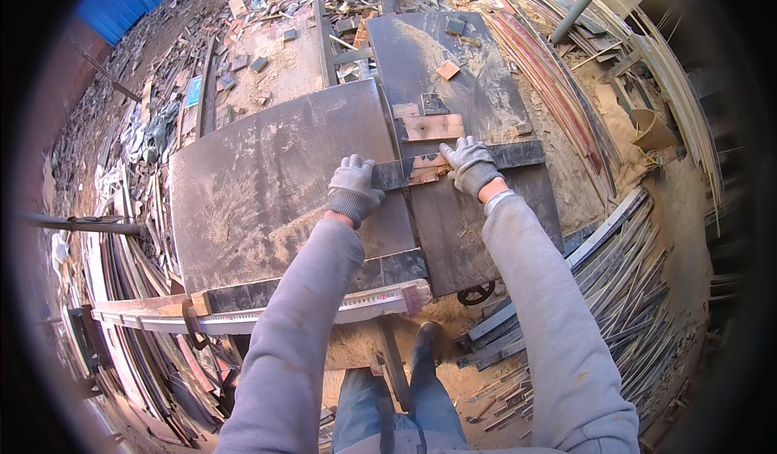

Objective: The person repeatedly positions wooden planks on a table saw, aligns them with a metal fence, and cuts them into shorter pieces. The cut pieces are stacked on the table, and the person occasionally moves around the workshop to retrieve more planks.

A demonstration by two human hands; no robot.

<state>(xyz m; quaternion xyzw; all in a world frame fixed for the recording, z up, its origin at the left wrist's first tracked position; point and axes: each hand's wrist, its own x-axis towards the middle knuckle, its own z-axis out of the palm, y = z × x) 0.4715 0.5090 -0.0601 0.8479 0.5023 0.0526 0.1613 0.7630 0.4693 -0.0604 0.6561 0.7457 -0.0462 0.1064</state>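
A short dark wooden plank (518, 155) with a bare reddish patch lies crosswise over the seam of a dusty, dark-topped work table (267, 187). My left hand (354, 187), in a grey knit glove, has its fingers curled at the plank's left end. My right hand (472, 165), gloved the same way, grips the plank right of the patch, fingers over its far edge. The undersides of both grips are hidden. Just beyond the plank are a pale reddish wood block (433, 128) and a small dark offcut (435, 103).
A fence strip with a measuring scale (380, 299) runs along the table's near edge, with a rusty clamp (193, 324) at its left. Long thin strips (599, 292) are piled at right, more (133, 292) at left. Offcuts (447, 70) and sawdust lie on the far tabletop. A handwheel (476, 294) sits below.
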